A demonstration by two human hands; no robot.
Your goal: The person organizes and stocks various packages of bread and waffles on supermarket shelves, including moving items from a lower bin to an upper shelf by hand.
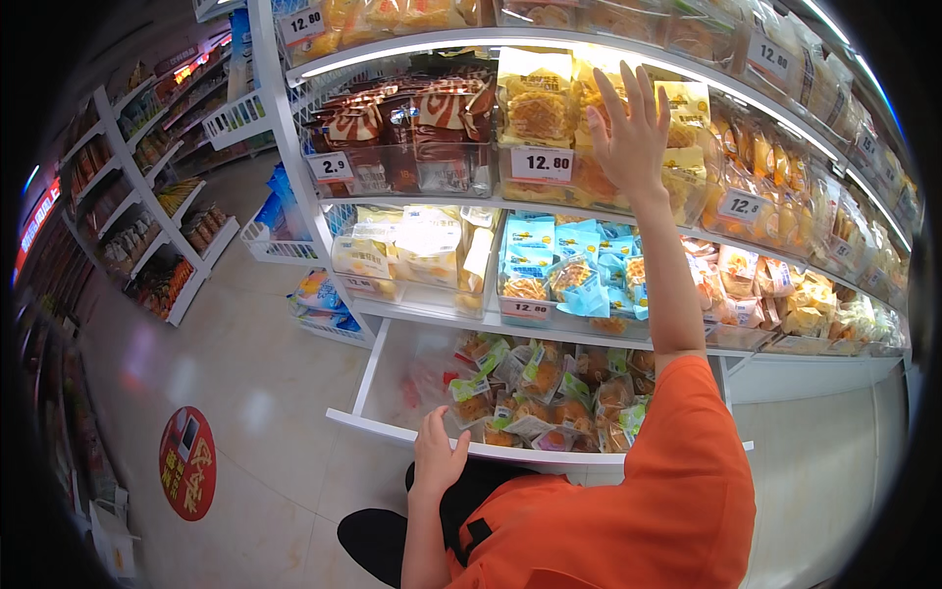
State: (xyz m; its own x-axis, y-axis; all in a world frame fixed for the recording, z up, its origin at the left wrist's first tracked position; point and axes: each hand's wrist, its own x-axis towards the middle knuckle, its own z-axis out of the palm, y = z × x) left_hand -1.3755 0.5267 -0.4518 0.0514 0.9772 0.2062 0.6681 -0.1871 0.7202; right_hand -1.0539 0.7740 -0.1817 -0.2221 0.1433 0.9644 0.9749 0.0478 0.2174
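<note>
My right hand (630, 133) reaches up with its fingers spread, in front of the yellow snack packages (535, 88) in a clear-fronted bin on the lit shelf. Nothing is in its grasp; whether the fingertips touch the packages I cannot tell. Low down, my left hand (439, 456) is at the front edge of a pulled-out white drawer (392, 429), fingers loosely bent and thumb apart, holding nothing. Inside the drawer lie many clear-wrapped round baked goods (540, 378) with green and white labels, heaped toward its middle and right.
Brown-wrapped packs (402, 128) fill the bin to the left. Below are white packs (412, 240) and blue snack packs (569, 260). Orange-yellow packs (765, 162) stand to the right. White wire baskets (280, 231) hang at the shelf's end. Another shelf rack (147, 206) stands across the tiled aisle (265, 393).
</note>
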